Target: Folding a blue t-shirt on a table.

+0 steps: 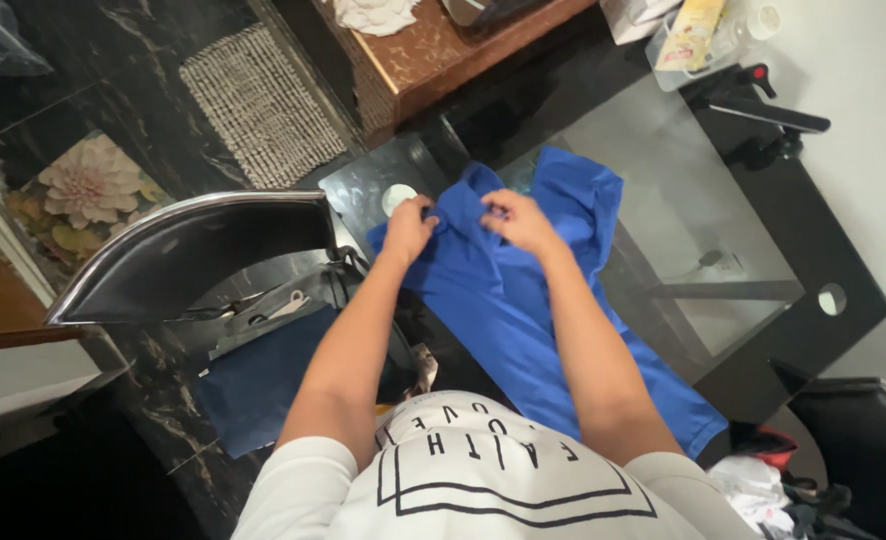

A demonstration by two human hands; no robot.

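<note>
- The blue shirt (523, 300) lies spread along the glass bench (663, 190), its top end under both hands and its hem trailing back toward the person's body
- Left hand (409, 228) is closed, pinching a fold of cloth at the shirt's top edge; right hand (519, 221) pinches the cloth just beside it, fingers curled in
- Judging by how it lies, the shirt is laid out but not yet folded: the body is one long flat stretch, a sleeve part bunches beyond the right hand, and no neat crease shows
- The work at the collar end looks only begun
- Left of the left hand stands a dark chair (213, 250) with a navy cloth (263, 385) below it
- Behind the right arm, near the body, lies a heap of clothes (773, 480)
- Well beyond both hands sits a brown table (433, 50)
</note>
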